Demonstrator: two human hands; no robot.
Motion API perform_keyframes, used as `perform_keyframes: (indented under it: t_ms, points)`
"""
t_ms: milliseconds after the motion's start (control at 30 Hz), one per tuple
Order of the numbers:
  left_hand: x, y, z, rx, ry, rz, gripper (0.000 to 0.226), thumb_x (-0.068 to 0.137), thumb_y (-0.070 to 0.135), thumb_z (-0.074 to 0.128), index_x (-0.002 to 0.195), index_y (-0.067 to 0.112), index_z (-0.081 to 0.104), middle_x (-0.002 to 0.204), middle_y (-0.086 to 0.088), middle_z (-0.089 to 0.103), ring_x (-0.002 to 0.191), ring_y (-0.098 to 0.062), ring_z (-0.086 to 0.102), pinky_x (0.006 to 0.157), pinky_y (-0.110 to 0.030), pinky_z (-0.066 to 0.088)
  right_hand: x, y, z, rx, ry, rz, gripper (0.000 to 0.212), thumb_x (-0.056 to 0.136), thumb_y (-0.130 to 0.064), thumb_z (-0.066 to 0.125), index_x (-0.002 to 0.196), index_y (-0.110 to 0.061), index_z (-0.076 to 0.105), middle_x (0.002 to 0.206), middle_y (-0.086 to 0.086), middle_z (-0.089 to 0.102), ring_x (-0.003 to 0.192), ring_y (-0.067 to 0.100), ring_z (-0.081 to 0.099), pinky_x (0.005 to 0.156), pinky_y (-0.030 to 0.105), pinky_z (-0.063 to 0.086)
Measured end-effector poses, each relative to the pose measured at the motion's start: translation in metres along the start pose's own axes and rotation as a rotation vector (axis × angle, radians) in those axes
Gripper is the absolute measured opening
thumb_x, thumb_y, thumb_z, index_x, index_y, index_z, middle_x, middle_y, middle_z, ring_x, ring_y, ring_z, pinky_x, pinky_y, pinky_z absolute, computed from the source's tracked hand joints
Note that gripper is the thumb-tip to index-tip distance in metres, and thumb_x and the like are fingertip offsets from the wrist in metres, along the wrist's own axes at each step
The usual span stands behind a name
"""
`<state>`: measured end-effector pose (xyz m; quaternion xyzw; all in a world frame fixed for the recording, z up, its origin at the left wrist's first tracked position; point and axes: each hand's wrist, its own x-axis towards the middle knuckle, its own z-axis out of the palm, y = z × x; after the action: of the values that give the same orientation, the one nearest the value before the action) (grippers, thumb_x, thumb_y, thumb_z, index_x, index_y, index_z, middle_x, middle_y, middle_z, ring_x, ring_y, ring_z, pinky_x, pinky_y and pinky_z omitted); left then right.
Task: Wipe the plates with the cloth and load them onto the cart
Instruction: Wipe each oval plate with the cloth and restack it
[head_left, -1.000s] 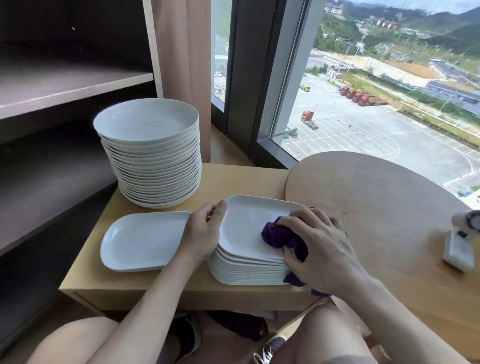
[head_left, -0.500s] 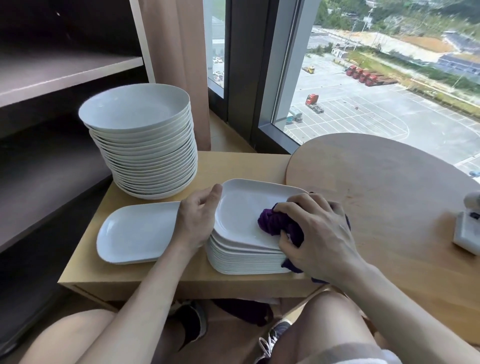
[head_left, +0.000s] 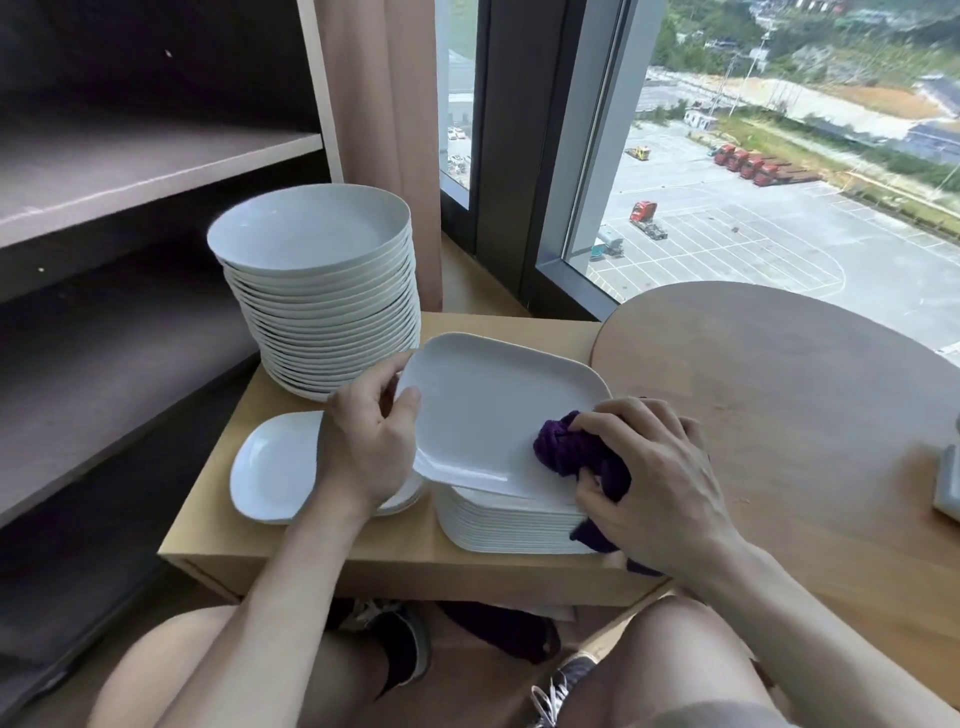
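While gripped, the plate (head_left: 483, 410) (seemingly tilted) runs lengthwise left-to-right.

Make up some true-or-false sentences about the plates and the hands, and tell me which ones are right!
1. The left hand grips the edge of the top plate. True.
2. The cloth in the right hand is yellow. False: it is purple.
3. The round plates stand in a tall stack behind the left hand. True.
4. The top plate lies flat on the stack of rectangular plates. False: it is tilted, with its left side raised off the stack.
5. The single plate lies to the right of the rectangular stack. False: it lies to the left, partly under the left hand.
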<state>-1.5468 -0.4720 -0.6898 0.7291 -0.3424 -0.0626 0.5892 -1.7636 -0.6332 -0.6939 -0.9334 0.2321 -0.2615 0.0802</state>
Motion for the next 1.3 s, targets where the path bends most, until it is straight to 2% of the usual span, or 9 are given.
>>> perform_keyframes:
  t_ms: [100, 233, 367, 567, 767, 867, 1000, 1233, 1300]
  points:
    - [0.003, -0.015, -0.028, -0.021, 0.110, -0.147, 0.043, 0.088, 0.015, 0.052, 0.100, 0.050, 0.073, 0.098, 0.016, 0.076, 0.099, -0.012, 0.071, 0.086, -0.042, 0.059, 0.001, 0.000, 0.001, 0.036, -0.006, 0.009, 0.037, 0.078, -0.036, 0.059, 0.115, -0.034, 0.064, 0.115, -0.018, 0.059, 0.113, 0.018, 0.051, 0.094, 0.045, 0.041]
    - [0.005, -0.028, -0.064, -0.016, 0.260, -0.304, 0.052, 0.092, 0.005, 0.051, 0.084, 0.050, 0.075, 0.091, 0.018, 0.076, 0.089, 0.000, 0.071, 0.073, -0.022, 0.053, 0.001, 0.004, 0.002, 0.076, -0.033, 0.036, 0.037, 0.079, -0.036, 0.059, 0.115, -0.036, 0.063, 0.115, -0.017, 0.059, 0.113, 0.018, 0.049, 0.095, 0.046, 0.041]
    - [0.003, -0.041, -0.079, 0.033, 0.375, -0.482, 0.042, 0.094, 0.007, 0.049, 0.083, 0.040, 0.073, 0.090, 0.014, 0.073, 0.094, -0.013, 0.068, 0.072, -0.028, 0.051, 0.001, 0.003, 0.003, 0.082, -0.046, 0.034, 0.037, 0.079, -0.039, 0.056, 0.115, -0.037, 0.062, 0.115, -0.018, 0.059, 0.111, 0.018, 0.050, 0.094, 0.046, 0.041]
    - [-0.007, -0.057, -0.091, 0.190, 0.429, -0.685, 0.038, 0.097, 0.005, 0.046, 0.125, 0.016, 0.070, 0.111, -0.004, 0.067, 0.104, -0.024, 0.059, 0.066, -0.028, 0.046, 0.002, 0.003, 0.001, 0.084, -0.076, 0.039, 0.036, 0.079, -0.041, 0.055, 0.115, -0.038, 0.061, 0.116, -0.018, 0.059, 0.110, 0.018, 0.050, 0.094, 0.045, 0.040]
    - [-0.010, -0.054, -0.085, 0.527, 0.341, -0.778, 0.036, 0.096, 0.003, 0.046, 0.120, 0.016, 0.069, 0.112, -0.012, 0.066, 0.105, -0.036, 0.059, 0.098, -0.060, 0.051, 0.003, 0.002, 0.000, 0.064, -0.087, 0.030, 0.034, 0.078, -0.037, 0.061, 0.112, -0.036, 0.064, 0.114, -0.018, 0.059, 0.108, 0.018, 0.050, 0.092, 0.040, 0.034]
    - [-0.009, -0.054, -0.085, 0.597, 0.350, -0.758, 0.034, 0.096, 0.009, 0.051, 0.125, 0.019, 0.066, 0.111, -0.009, 0.067, 0.094, -0.028, 0.060, 0.077, -0.044, 0.054, 0.003, 0.003, 0.001, 0.063, -0.093, 0.032, 0.033, 0.080, -0.029, 0.073, 0.111, -0.036, 0.064, 0.112, -0.019, 0.059, 0.108, 0.017, 0.049, 0.092, 0.038, 0.030]
    - [-0.010, -0.054, -0.080, 0.768, 0.229, -0.751, 0.030, 0.098, 0.028, 0.052, 0.121, 0.013, 0.062, 0.098, -0.007, 0.062, 0.074, -0.021, 0.053, 0.055, -0.032, 0.035, 0.003, 0.002, 0.001, 0.082, -0.084, 0.053, 0.034, 0.080, -0.031, 0.070, 0.113, -0.036, 0.064, 0.112, -0.019, 0.058, 0.109, 0.017, 0.049, 0.093, 0.039, 0.032]
    - [-0.007, -0.045, -0.075, 1.002, 0.052, -0.786, 0.055, 0.097, 0.040, 0.050, 0.143, 0.012, 0.049, 0.138, -0.016, 0.046, 0.124, -0.037, 0.045, 0.097, -0.050, 0.040, 0.005, 0.001, 0.005, 0.078, -0.009, 0.173, 0.039, 0.080, -0.044, 0.054, 0.117, -0.037, 0.061, 0.114, -0.015, 0.057, 0.109, 0.015, 0.046, 0.092, 0.038, 0.032]
    - [-0.006, -0.041, -0.072, 1.020, 0.098, -0.659, 0.056, 0.097, 0.040, 0.052, 0.145, 0.012, 0.049, 0.143, -0.017, 0.045, 0.132, -0.037, 0.040, 0.104, -0.051, 0.037, 0.004, 0.001, 0.006, 0.071, 0.004, 0.185, 0.039, 0.079, -0.045, 0.052, 0.116, -0.037, 0.060, 0.114, -0.015, 0.056, 0.109, 0.016, 0.046, 0.092, 0.038, 0.032]
